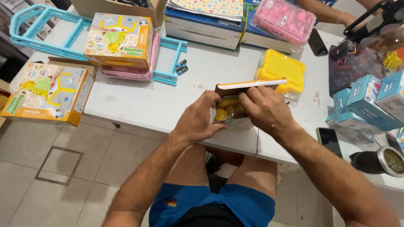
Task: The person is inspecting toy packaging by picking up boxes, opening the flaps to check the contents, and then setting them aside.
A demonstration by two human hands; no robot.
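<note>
On the white table [139, 105] stands an orange cardboard toy box [120, 40] on top of a pink plastic case [139, 72], and both lie on a light blue plastic frame [46, 31]. A few small black batteries [181, 67] lie just beside the frame. A second orange toy box [48, 92] hangs over the left table edge. Further right are a yellow plastic case in clear wrap [281, 70], a pink plastic case [284, 20], a black phone [317, 42] and several turquoise cardboard boxes [364, 103].
</note>
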